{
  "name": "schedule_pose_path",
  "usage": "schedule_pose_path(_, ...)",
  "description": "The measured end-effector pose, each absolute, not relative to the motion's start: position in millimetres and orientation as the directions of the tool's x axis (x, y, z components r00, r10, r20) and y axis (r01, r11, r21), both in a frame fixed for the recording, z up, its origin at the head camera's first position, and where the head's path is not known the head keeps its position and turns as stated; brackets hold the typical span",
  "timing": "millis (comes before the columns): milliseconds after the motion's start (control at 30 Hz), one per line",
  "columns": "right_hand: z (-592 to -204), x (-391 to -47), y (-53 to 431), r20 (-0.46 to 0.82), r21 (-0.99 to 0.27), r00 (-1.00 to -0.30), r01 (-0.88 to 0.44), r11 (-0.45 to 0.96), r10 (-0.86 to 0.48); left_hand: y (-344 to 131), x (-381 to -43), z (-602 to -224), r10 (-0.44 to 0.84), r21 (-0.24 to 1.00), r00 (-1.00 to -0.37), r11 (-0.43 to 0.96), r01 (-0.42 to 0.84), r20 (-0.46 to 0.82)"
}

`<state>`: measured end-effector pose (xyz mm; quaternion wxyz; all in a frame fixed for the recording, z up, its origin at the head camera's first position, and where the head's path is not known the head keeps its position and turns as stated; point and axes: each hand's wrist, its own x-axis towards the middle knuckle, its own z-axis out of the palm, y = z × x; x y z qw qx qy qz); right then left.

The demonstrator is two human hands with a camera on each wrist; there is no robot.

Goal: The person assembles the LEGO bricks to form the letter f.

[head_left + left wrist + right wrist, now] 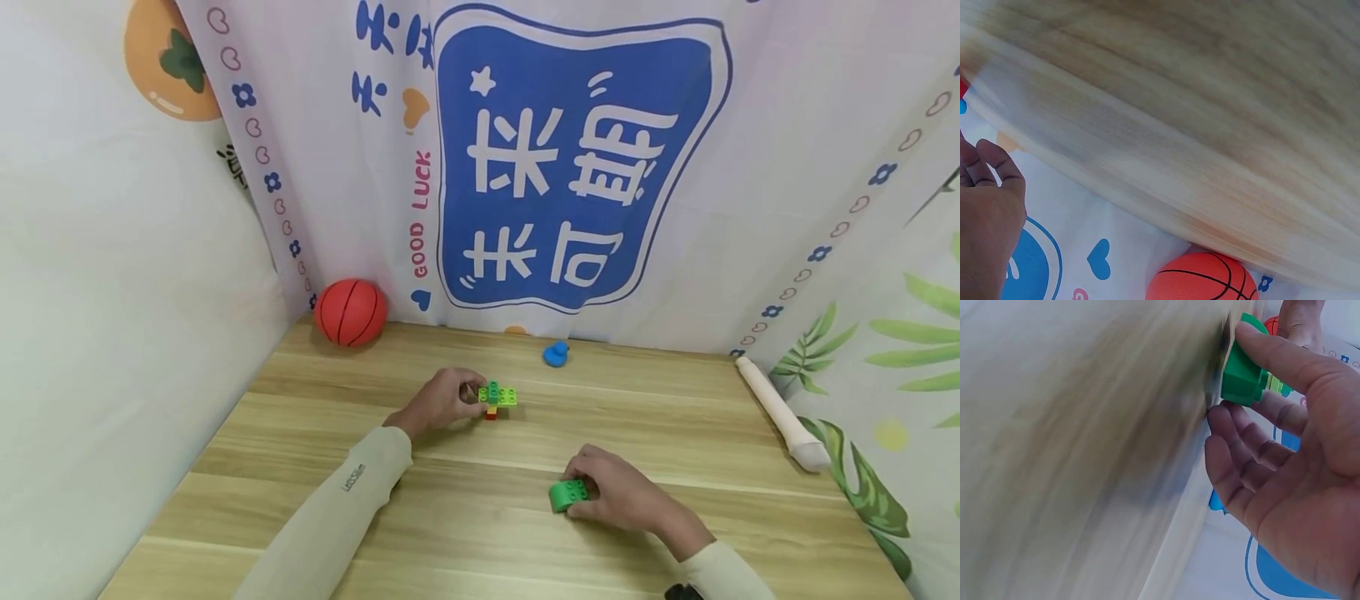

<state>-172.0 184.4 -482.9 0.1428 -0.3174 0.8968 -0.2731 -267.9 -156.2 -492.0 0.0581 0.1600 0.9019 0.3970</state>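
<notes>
Near the middle of the table, my left hand [447,398] pinches the left end of a small toy brick build [508,397]. It has a lime plate, a darker green brick on top, and red and yellow parts below. In the left wrist view only part of the left hand [988,212] shows, and the build is outside that picture. Closer to me and to the right, my right hand [618,492] grips a green toy brick [567,495] with one rounded end and studs on top. The right wrist view shows the thumb and fingers around this green brick [1244,375], low over the table.
A red toy basketball [351,312] sits in the far left corner of the wooden table [300,467]. A blue rubber duck [556,355] stands near the back edge. Along the right edge lies a pale stick with a bulbous end [783,417]. Printed curtains [577,158] hang around the table.
</notes>
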Motion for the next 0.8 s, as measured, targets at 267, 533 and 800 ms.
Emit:
schedule_pose_path(267,-474,-190,162,0.027,-0.527,-0.812,-0.507,0.682,-0.583,-157,-268,-495,0.35,0.732,-0.935,0.622,0.277,0.056)
schedule_pose_path(533,-452,-209,134,0.153,-0.486,-0.85,-0.508,0.711,-0.504,-158,-268,-495,0.353,0.732,-0.934,0.621,0.28,0.058)
schedule_pose_path(800,-438,-226,111,0.232,-0.493,-0.843,-0.532,0.689,-0.485,-159,-267,-494,0.355,0.733,-0.933,0.619,0.284,0.062)
